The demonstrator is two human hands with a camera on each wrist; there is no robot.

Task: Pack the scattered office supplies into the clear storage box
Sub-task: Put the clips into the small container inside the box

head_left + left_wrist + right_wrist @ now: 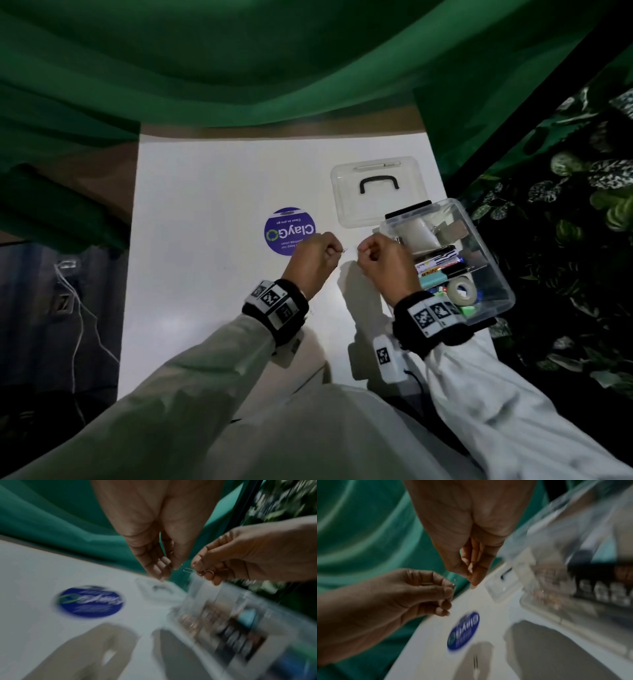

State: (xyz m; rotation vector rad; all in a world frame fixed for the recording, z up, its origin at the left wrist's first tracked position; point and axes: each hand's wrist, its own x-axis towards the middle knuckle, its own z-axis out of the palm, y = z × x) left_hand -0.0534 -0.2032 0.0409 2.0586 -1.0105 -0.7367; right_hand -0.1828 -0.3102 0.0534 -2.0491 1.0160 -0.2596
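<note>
round blue sticker [289, 231] reading "ClayGo", "Clean as you go"

Staged recording booth: green fabric backdrop [205, 68], white table [205, 192] with "ClayGo" sticker [289, 231], fake foliage wall [565, 212].

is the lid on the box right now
No, the lid lies flat on the table behind the open box.

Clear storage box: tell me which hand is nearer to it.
Right. The right hand hovers at the near-left edge of the clear storage box, almost against its wall. The left hand is farther left, over the table beside the round purple sticker.
</note>
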